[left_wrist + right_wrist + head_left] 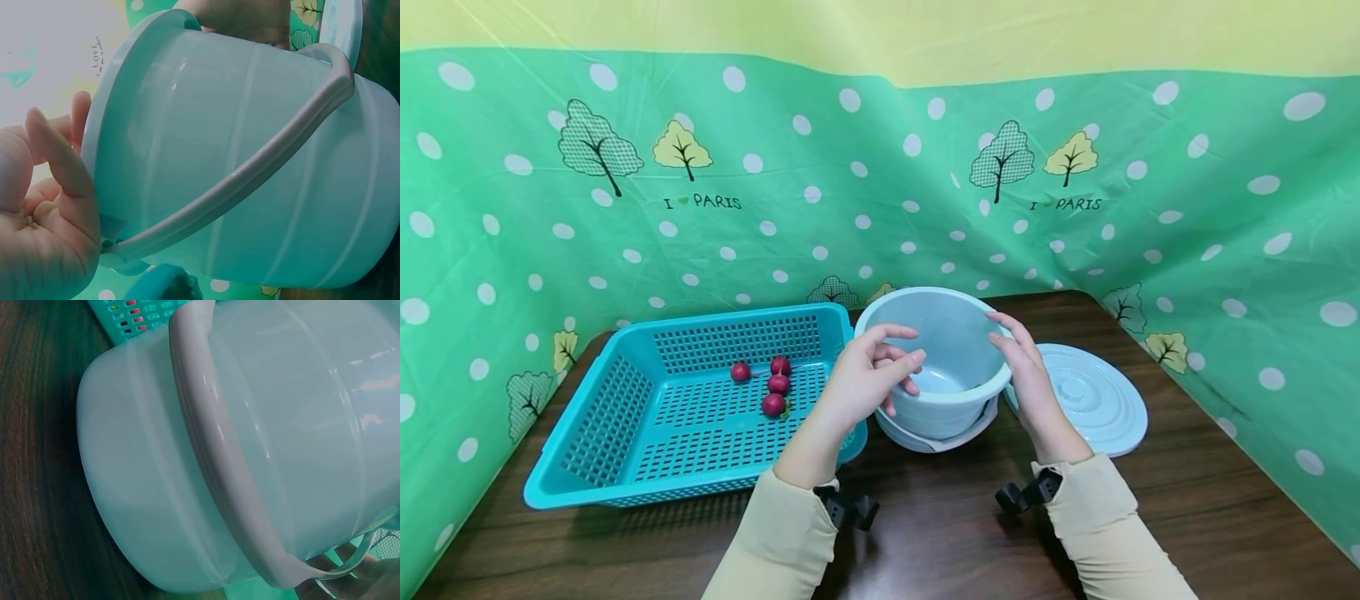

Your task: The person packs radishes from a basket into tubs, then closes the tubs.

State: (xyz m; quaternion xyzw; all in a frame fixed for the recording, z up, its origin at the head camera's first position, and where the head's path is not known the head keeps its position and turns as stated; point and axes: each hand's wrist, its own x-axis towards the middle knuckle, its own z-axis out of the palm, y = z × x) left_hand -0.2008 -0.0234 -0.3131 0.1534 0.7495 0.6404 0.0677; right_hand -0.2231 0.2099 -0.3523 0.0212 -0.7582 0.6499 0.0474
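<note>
A pale blue plastic bucket (pixel 951 421) stands on the table, its grey carrying handle (pixel 244 181) hanging down the near side. The bucket's inside looks bare where it shows. My left hand (pixel 868 375) is at the left rim, fingers loosely bent over the opening and holding nothing. In the left wrist view, those fingers (pixel 59 150) lie close against the rim. Across the bucket, my right hand (pixel 1033 387) rests by the right rim, fingertips reaching over its edge. Most of the right hand is hidden behind the bucket in the right wrist view.
A turquoise perforated basket (pixel 587 425) sits to the left, with several red radishes (pixel 775 405) inside. To the bucket's right lies a pale blue round lid (pixel 1097 400). Everything is on a dark wooden table (pixel 940 525), with a green dotted cloth (pixel 820 175) hanging behind.
</note>
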